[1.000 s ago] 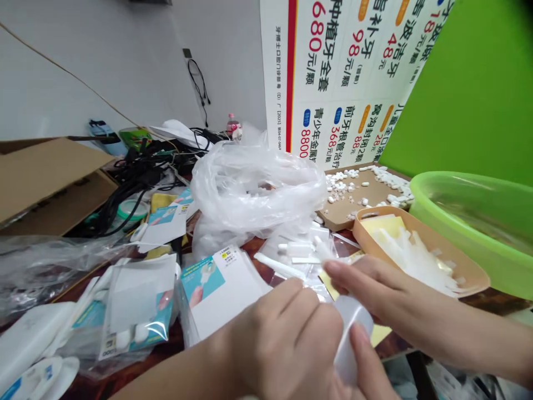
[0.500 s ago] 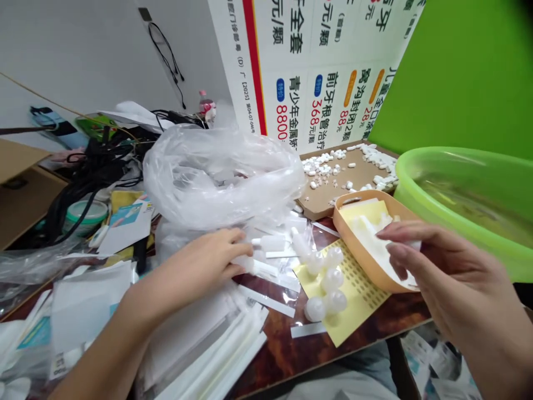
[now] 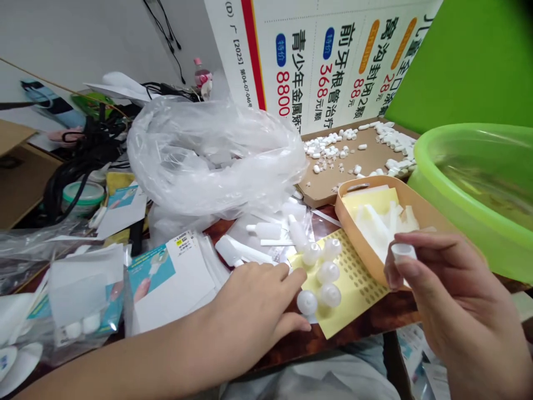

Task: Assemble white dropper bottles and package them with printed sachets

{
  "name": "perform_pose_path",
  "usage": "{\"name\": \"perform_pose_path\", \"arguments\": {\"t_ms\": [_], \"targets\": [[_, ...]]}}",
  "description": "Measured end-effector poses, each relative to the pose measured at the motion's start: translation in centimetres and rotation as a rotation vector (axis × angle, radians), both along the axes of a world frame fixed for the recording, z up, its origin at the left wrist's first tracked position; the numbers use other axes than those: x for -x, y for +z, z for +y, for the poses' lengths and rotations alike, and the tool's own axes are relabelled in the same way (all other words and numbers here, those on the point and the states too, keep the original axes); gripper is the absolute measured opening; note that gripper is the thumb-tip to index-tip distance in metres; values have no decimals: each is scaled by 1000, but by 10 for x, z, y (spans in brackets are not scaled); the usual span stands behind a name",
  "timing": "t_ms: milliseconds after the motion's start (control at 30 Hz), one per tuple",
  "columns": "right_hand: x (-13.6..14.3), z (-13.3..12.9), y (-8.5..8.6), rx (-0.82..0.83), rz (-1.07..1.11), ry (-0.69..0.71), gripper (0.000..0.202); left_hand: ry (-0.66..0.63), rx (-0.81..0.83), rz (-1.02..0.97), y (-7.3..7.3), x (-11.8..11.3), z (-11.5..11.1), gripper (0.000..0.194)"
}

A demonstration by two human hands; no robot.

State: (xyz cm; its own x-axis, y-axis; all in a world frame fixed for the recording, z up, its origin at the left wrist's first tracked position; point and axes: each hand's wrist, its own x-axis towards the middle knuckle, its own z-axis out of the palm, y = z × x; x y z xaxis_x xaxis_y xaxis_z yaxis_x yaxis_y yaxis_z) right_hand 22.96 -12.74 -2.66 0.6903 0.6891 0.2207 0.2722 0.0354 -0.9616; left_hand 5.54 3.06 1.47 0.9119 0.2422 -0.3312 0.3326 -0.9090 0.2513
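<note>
My right hand (image 3: 449, 294) pinches a small white hollow cap (image 3: 403, 251) over the near rim of the orange tray (image 3: 362, 253). Palm down and fingers apart, my left hand (image 3: 266, 303) reaches toward several round translucent pieces (image 3: 328, 272) and holds nothing visible. Those pieces stand on and beside a yellow dotted sheet (image 3: 353, 300). Beyond my left hand lie a white bottle-like piece (image 3: 266, 230) and white strips (image 3: 245, 251). White strips and a yellow paper are inside the tray.
A large clear plastic bag (image 3: 216, 161) sits behind. Small white pieces cover parts of a cardboard tray (image 3: 333, 180) at the back. A green basin (image 3: 478, 211) stands at the right. Printed cards (image 3: 166, 278) and plastic packets (image 3: 83, 294) lie at the left.
My left hand has moved right and nearer, from the white pieces by the bag to the round pieces. The printed cards now show. The cap in my right hand is turned opening up, and the view has shifted.
</note>
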Motion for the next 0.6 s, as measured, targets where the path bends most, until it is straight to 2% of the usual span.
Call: {"name": "perform_pose_path", "arguments": {"t_ms": [133, 267, 333, 433, 533, 600], "targets": [[3, 2, -6, 3, 148, -27, 21, 3, 18, -73, -9, 1, -5, 28], [9, 5, -4, -40, 76, -10, 17, 24, 108, -180, -10, 5, -5, 15], [13, 10, -1, -61, 4, -6, 17, 85, 260, -278, -2, 9, 2, 14], [16, 22, 7, -86, -86, 41, 15, 262, 492, -465, 16, 15, 16, 17], [16, 40, 20, -133, -177, 136, 17, 386, 649, -681, 28, 20, 28, 19], [16, 54, 31, -176, -247, 196, 19, 422, 713, -794, 30, 22, 33, 20]]}}
